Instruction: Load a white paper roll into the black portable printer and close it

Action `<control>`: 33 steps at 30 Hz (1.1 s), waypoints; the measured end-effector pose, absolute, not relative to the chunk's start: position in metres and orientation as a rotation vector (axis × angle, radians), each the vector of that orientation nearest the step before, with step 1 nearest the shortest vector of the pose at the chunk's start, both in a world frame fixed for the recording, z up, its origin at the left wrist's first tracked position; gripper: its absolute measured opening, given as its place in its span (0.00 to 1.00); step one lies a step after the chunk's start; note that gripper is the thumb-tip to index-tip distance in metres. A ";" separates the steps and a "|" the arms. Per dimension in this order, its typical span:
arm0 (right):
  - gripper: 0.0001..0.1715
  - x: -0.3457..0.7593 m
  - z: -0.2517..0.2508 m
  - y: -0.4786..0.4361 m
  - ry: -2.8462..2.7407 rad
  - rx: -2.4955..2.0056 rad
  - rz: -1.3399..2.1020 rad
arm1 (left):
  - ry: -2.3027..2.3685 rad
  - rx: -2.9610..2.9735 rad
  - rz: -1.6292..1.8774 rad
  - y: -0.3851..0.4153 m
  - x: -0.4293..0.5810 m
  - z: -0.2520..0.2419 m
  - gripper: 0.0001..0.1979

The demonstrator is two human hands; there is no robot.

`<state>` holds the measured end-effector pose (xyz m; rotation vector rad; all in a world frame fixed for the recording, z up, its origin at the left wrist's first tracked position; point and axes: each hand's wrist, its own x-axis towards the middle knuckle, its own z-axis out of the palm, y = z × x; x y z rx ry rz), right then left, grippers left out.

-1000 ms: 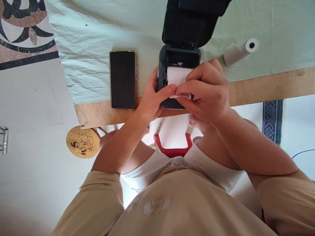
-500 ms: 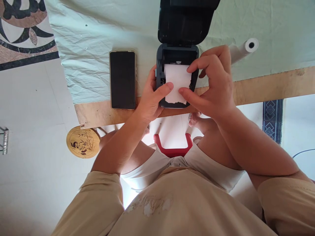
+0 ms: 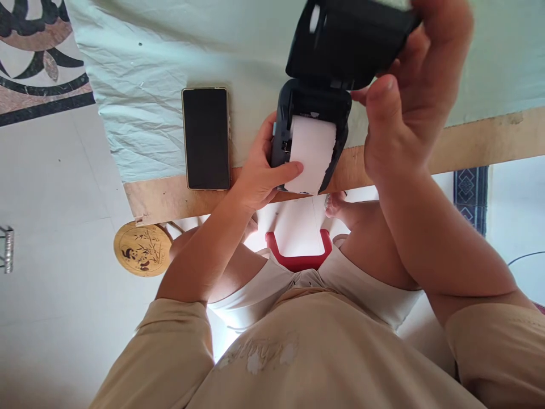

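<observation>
A small black label printer [image 3: 281, 125] tilts near the table's front edge, its lid raised. My left hand [image 3: 266, 167] is closed round the printer's left side, its thumb pressing on the white paper [image 3: 314, 150] inside. That paper has a ragged right side and reaches over the printer's front edge. My right hand [image 3: 419, 102] is at the right edge of the black lid [image 3: 349, 42], fingers bent round its corner and partly behind it. The right thumb stands apart from the lid, pointing up.
A phone with a dark screen [image 3: 206, 138] lies left of the printer on the pale green cloth [image 3: 145, 68]. The table's bare wooden edge [image 3: 481, 136] runs along the front. Below stand a round wooden stool [image 3: 142, 250] and a red frame [image 3: 298, 262] between the legs.
My right hand has left the paper and moved up to the lid. The printer has tilted and shifted slightly right. The white paper roll on the right is now hidden behind my right hand.
</observation>
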<state>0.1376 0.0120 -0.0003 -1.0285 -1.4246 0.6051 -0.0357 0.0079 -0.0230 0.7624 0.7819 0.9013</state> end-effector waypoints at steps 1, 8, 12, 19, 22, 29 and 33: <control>0.19 0.137 -0.001 0.011 -1.457 -1.071 0.562 | 0.777 0.755 0.905 0.008 -0.035 -0.024 0.26; 0.10 0.137 -0.002 0.000 -1.787 -1.132 0.522 | 0.769 0.643 0.979 0.008 -0.035 -0.027 0.18; 0.16 0.138 -0.010 0.003 -1.634 -1.073 0.699 | 0.744 0.651 0.976 0.008 -0.035 -0.027 0.23; 0.37 0.133 -0.019 0.006 -1.513 -0.936 1.243 | 0.692 0.661 1.006 0.005 -0.031 -0.021 0.19; 0.40 0.131 -0.017 0.004 -1.521 -0.946 1.279 | 0.693 0.649 1.024 0.004 -0.030 -0.017 0.18; 0.44 0.132 -0.021 0.008 -1.528 -0.970 1.235 | 0.762 0.644 0.981 0.005 -0.035 -0.017 0.15; 0.44 0.134 -0.020 0.008 -1.538 -1.063 1.201 | 0.706 0.636 0.993 0.006 -0.032 -0.017 0.16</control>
